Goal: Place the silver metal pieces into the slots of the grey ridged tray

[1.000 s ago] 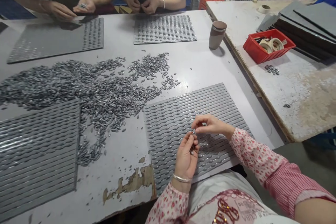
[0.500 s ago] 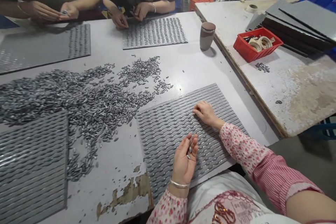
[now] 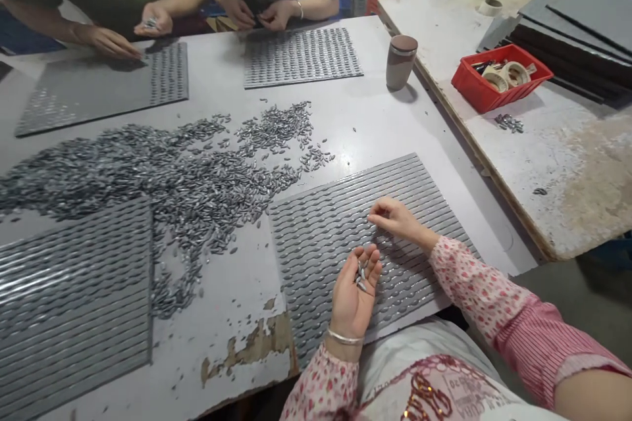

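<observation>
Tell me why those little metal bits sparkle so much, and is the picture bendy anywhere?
Head view: overhead light glints off the metal pieces and glares on the near-left tray; the wide lens slightly bows the table edge; the cup throws a soft shadow.

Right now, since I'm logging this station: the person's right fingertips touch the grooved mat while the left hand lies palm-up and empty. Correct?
Not empty. In the head view the left hand lies palm-up cupping a few small metal pieces; the right hand does have its fingertips on the grooved mat.
</observation>
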The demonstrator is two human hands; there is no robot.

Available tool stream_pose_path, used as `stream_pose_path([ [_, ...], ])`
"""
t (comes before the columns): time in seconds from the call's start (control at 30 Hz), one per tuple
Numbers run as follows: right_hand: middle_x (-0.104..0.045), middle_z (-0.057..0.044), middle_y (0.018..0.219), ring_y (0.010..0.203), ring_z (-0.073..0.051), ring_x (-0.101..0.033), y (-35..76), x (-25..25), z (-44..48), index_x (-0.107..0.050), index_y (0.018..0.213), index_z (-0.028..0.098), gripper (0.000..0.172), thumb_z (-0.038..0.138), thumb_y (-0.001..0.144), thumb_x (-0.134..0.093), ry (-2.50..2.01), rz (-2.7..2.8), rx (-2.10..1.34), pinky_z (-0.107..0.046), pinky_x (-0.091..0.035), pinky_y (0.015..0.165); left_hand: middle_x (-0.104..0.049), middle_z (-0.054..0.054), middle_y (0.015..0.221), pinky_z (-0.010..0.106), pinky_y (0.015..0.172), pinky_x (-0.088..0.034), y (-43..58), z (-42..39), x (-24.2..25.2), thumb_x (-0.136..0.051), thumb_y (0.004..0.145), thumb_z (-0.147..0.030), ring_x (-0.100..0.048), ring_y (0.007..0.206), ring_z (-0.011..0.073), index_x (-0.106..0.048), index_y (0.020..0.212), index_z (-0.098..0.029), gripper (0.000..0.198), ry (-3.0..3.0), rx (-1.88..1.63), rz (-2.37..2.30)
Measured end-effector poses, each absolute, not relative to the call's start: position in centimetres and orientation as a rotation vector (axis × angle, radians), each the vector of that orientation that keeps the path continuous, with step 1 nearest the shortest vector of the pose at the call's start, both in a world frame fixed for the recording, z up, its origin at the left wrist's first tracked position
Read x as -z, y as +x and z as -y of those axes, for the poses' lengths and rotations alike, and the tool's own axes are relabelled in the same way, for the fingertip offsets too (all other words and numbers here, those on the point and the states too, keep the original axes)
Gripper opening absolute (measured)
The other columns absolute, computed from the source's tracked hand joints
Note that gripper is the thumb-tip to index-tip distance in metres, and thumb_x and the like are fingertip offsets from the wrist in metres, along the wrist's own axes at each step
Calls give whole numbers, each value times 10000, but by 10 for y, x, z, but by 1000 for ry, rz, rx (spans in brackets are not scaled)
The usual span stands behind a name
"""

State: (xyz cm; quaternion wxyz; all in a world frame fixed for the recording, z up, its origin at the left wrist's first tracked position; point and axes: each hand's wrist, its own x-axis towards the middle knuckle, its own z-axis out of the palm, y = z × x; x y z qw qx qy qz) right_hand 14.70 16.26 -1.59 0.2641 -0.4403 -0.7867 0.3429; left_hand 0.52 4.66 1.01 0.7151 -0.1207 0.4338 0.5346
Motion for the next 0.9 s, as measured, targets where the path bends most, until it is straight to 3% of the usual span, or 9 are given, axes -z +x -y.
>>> stream_pose_path([
  [0.07, -569, -24, 795, 772, -156, -510, 145, -1, -149, -622, 862, 164, 166, 314, 892, -558, -897, 2257, -1128, -278, -397, 737, -675, 120, 994, 304, 779, -539, 5, -47, -10, -448, 893, -181, -649, 893, 178, -620, 934, -105, 193, -275, -1224, -900],
  [0.2, -566, -64, 887, 862, -204, -479, 138, -18, -130, -673, 938, 213, 149, 319, 853, -613, -734, 2551, -964, -337, -377, 786, -667, 104, 971, 262, 755, -514, 5, -49, -13, -406, 916, -268, -627, 863, 148, -643, 943, -102, 291, -316, -1266, -762],
  [0.47, -572, -68, 862, 824, -190, -475, 128, -4, -117, -620, 813, 180, 136, 250, 893, -534, -653, 2621, -853, -320, -362, 730, -639, 96, 1050, 203, 715, -467, 4, -45, -18, -491, 870, -240, -591, 831, 115, -668, 962, -117, 235, -261, -1283, -785],
  [0.77, -550, -53, 796, 741, -188, -478, 129, 1, -113, -566, 827, 197, 117, 199, 906, -480, -565, 2759, -652, -307, -340, 646, -612, 51, 768, 233, 672, -456, 5, -35, -15, -573, 820, -260, -543, 663, 100, -671, 827, -94, 193, -316, -1294, -679],
  [0.9, -527, -53, 728, 665, -185, -469, 133, 2, -110, -521, 744, 193, 178, 174, 903, -444, -560, 2724, -687, -305, -357, 600, -616, 50, 746, 267, 724, -464, 12, -28, -15, -645, 763, -261, -559, 677, 114, -667, 768, -110, 153, -273, -1332, -743],
])
